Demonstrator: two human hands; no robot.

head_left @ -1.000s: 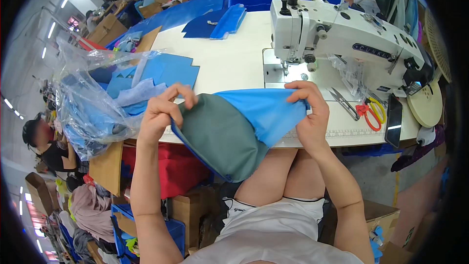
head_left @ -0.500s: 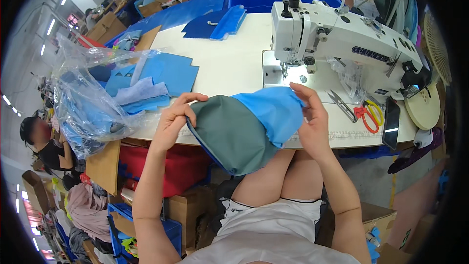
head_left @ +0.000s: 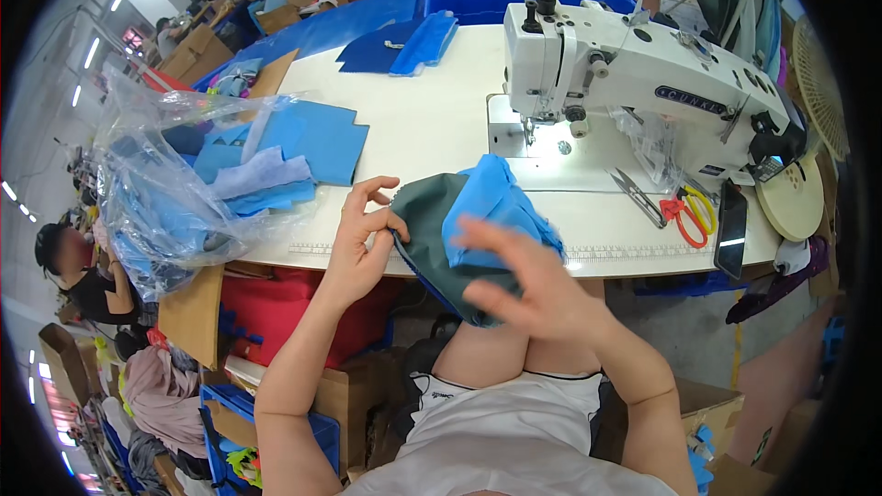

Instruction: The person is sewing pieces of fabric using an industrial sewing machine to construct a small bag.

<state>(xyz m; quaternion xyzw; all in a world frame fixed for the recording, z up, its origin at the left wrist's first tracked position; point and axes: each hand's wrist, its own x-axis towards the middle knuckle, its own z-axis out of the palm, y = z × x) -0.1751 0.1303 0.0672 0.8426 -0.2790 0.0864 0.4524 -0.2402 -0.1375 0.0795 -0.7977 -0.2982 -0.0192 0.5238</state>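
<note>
While our left hand (head_left: 360, 243) pinches the left edge of the grey-green fabric piece (head_left: 424, 207) between thumb and fingers, our right hand (head_left: 531, 283) is open, its fingers spread and blurred in front of the work. We cannot tell whether those fingers touch the cloth.

The piece lies between our two hands, partly over the near edge of the table (head_left: 423, 115) and partly hanging past it above our lap. Its long axis seems to slant from the far left, by our left fingertips, down toward us on the right, under our right hand. On its right part sits a crumpled light-blue cloth (head_left: 487, 202), which lies just past our right fingertips, so our right hand is the nearer one to it, and our left is the one with a hold.

Beyond the cloth, toward the far edge and a little right, we see the sewing machine (head_left: 634, 73). Near the table's right end lie metal shears (head_left: 643, 202), red-handled scissors (head_left: 678, 210) and a dark phone (head_left: 731, 234); at its left end, a clear plastic bag (head_left: 138, 193) spreads about blue fabric pieces (head_left: 326, 133).
</note>
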